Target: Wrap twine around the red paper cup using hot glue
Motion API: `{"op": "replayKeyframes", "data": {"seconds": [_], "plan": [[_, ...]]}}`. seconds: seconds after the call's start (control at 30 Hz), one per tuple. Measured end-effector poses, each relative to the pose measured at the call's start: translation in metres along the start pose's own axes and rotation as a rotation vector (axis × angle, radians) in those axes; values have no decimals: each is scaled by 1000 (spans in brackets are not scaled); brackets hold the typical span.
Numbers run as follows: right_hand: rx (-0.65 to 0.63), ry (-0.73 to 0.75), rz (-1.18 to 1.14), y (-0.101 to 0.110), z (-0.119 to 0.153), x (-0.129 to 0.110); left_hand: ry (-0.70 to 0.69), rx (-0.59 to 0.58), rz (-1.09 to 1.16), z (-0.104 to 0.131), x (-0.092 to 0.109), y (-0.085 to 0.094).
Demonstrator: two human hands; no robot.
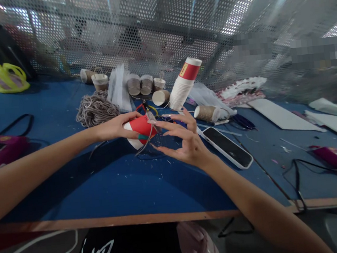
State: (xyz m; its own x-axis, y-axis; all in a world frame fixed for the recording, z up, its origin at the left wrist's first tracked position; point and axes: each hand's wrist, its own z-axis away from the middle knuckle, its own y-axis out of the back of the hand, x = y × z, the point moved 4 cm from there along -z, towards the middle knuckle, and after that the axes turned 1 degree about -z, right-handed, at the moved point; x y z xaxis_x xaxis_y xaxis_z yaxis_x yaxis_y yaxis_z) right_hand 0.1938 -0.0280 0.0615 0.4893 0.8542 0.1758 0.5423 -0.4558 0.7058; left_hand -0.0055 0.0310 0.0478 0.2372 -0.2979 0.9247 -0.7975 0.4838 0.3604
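A red and white paper cup (139, 126) lies tilted on its side above the blue table, held in my left hand (117, 127), whose fingers wrap round its rim end. A grey cord (149, 138) hangs from the cup's base end. My right hand (184, 139) is just right of that end, its fingers spread and the index fingertip at or very near the cord. Scissors with red and yellow handles (151, 108) lie behind the cup. A bundle of grey cord (96, 109) rests behind my left hand.
A leaning stack of paper cups (185, 83) stands behind, near cord-wrapped cups (134, 85). A phone (228, 147) lies right of my right hand. Purple glue guns (335, 159) sit at both sides, with black cables. A yellow crown-shaped object (3, 77) is back left. Perforated metal closes off the back.
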Motion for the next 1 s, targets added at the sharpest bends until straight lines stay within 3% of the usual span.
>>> {"op": "replayKeyframes", "data": {"seconds": [0.33, 0.5, 0.63, 1.0], "plan": [[-28, -43, 7, -1, 0, 2, 56, -59, 113, 3, -4, 3], [74, 56, 31, 3, 0, -4, 87, -90, 100, 3, -5, 2], [23, 38, 87, 3, -1, -5, 87, -102, 79, 3, -5, 3], [67, 95, 5, 10, 0, -10, 112, -136, 150, 3, -5, 2]]}}
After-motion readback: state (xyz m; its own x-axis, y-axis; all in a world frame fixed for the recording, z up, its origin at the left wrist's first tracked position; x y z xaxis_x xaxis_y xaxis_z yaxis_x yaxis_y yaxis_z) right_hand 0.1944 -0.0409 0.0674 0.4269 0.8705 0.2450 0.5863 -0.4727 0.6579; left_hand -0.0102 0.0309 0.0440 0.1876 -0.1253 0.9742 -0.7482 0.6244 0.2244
